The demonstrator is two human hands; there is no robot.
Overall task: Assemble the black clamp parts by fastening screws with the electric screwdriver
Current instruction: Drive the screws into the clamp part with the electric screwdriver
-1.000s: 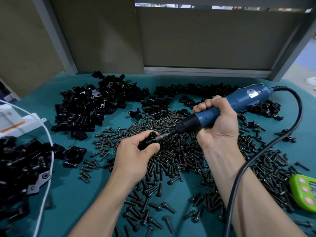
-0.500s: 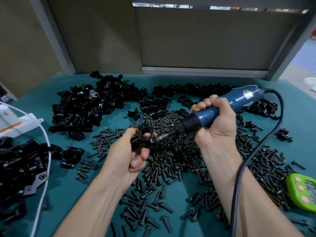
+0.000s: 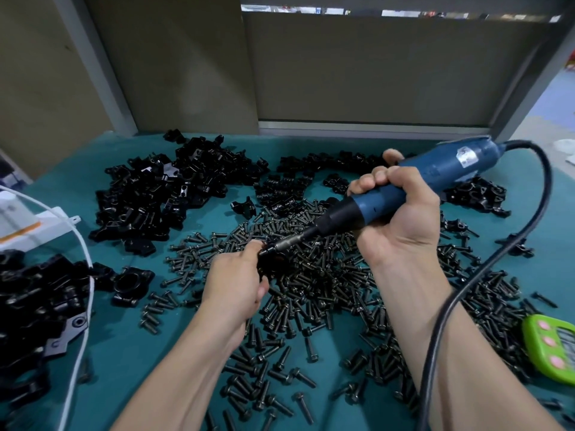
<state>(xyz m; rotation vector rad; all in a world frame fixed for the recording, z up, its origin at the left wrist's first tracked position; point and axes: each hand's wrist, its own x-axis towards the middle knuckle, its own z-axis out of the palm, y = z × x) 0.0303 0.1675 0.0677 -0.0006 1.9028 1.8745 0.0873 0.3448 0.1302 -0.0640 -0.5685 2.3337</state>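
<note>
1. Right grip (image 3: 401, 219) is wrapped tight round the screwdriver (image 3: 451, 169), fingers curled over its smooth blue plastic barrel.
2. Left grip (image 3: 233, 284) pinches a small black clamp (image 3: 275, 262), held just above the screws. Its curled fingers hide most of the piece.
3. The screwdriver slants down to the left. A black collar narrows to a slim steel bit (image 3: 292, 242), whose tip meets the clamp.
4. Screws (image 3: 326, 290), dark and threaded with flanged heads, lie in a loose heap on the counter (image 3: 155, 353) beneath both hands.
5. Glossy, angular black parts (image 3: 168, 194) are piled at the far left, along the back and by the left edge. One ring-shaped piece (image 3: 129, 283) lies alone.
6. A thick black cord (image 3: 529, 231) curves from the tool's rear past the right forearm.
7. The counter is matte teal. A rounded green timer (image 3: 550, 346) with pink buttons sits at the right edge, and a thin white cable (image 3: 84, 253) runs at the left.
</note>
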